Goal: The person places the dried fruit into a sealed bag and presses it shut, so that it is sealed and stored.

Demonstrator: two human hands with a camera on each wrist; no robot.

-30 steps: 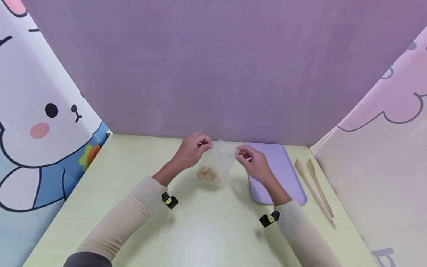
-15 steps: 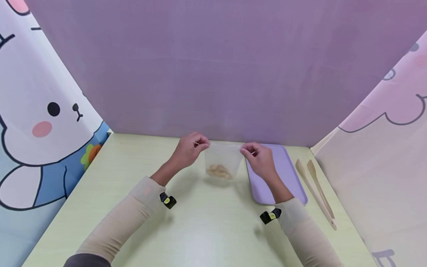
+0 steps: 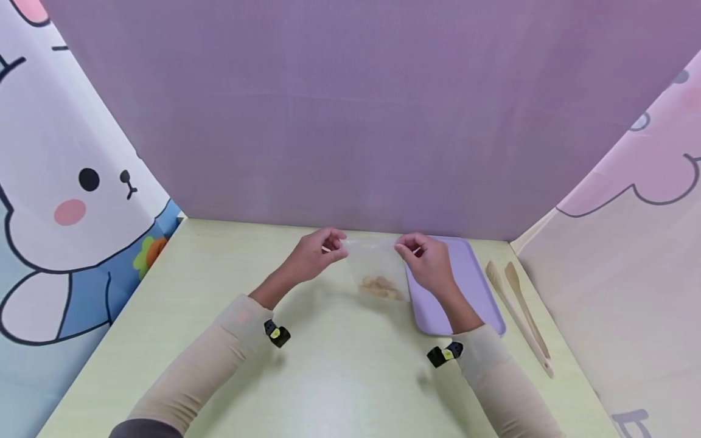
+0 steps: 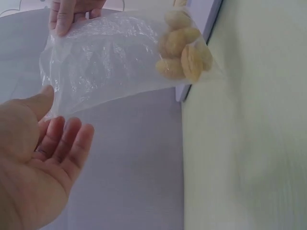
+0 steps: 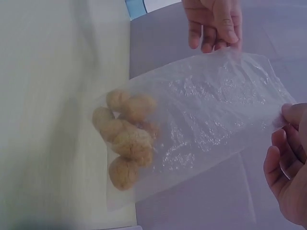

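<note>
A clear plastic bag (image 3: 376, 260) hangs between my two hands over the table, with several tan, roundish lumps (image 5: 127, 136) gathered at its bottom. My left hand (image 3: 316, 255) pinches one top corner; in the left wrist view its thumb (image 4: 45, 99) lies at the bag's edge and the other fingers curl loosely. At the opposite top corner, my right hand (image 3: 428, 261) pinches the film between thumb and forefinger, as the right wrist view shows. The bag's bottom slants toward the right, close over the table.
A lilac tray (image 3: 460, 277) lies under and beyond my right hand. To its right rest two wooden utensils, a slotted one (image 3: 515, 310) and a flat one (image 3: 527, 307). A purple panel (image 3: 350, 121) stands along the table's (image 3: 328, 377) back edge.
The bag has moved right and been stretched between the hands, and its bottom has swung right. My right hand has shifted slightly right; my left hand has dropped a little.
</note>
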